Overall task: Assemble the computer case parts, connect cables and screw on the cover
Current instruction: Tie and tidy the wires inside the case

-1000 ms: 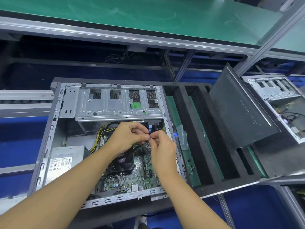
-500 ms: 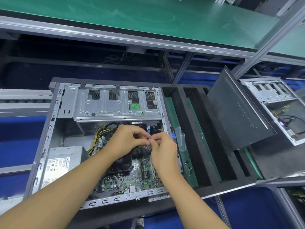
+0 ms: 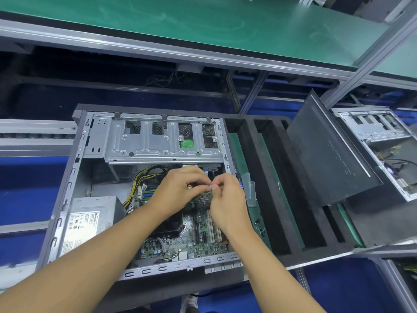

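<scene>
My left hand (image 3: 178, 188) and right hand (image 3: 228, 197) both pinch a small part (image 3: 211, 187) over the motherboard (image 3: 191, 241); my grip slipping could lose it.

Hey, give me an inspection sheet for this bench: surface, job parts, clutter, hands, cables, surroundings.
Surface: black slotted foam tray under the computer case.
Job's things: computer case open, lying flat, with motherboard, power supply and drive cage inside; cover panel leaning at right, not fitted.
Clutter: clear plastic piece beside the case's right wall.
Grippers: left hand and right hand meet above the motherboard, both pinching a small item, too small to identify.
Cables: yellow and black bundle inside the case, left of the hands.
Surroundings: green shelf above; second open case at right.
</scene>
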`<action>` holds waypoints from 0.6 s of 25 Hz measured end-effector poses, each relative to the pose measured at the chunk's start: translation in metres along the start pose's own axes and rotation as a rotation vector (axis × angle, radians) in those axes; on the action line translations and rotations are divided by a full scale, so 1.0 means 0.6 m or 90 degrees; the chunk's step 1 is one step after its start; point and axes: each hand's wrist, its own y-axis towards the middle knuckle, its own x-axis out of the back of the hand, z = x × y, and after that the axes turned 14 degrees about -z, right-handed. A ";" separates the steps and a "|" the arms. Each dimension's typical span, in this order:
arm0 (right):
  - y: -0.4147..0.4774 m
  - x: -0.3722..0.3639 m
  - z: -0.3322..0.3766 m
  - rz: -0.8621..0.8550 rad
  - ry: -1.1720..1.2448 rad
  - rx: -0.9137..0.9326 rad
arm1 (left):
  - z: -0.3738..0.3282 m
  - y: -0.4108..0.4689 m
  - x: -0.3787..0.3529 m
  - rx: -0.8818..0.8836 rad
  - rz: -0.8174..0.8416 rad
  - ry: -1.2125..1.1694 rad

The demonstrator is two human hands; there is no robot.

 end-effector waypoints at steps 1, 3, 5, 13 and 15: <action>0.002 0.002 -0.001 -0.005 -0.004 0.011 | 0.000 0.000 -0.002 -0.019 0.010 0.015; 0.004 0.003 -0.002 -0.007 -0.014 0.032 | 0.002 -0.001 -0.006 -0.032 0.037 0.060; 0.003 -0.002 -0.003 0.004 -0.011 0.043 | 0.005 0.000 -0.007 -0.041 0.054 0.101; 0.012 -0.018 -0.013 -0.004 0.126 0.031 | 0.008 -0.003 -0.003 -0.058 0.044 0.162; 0.017 -0.017 -0.010 0.001 0.187 -0.026 | 0.011 -0.003 -0.003 -0.061 0.058 0.175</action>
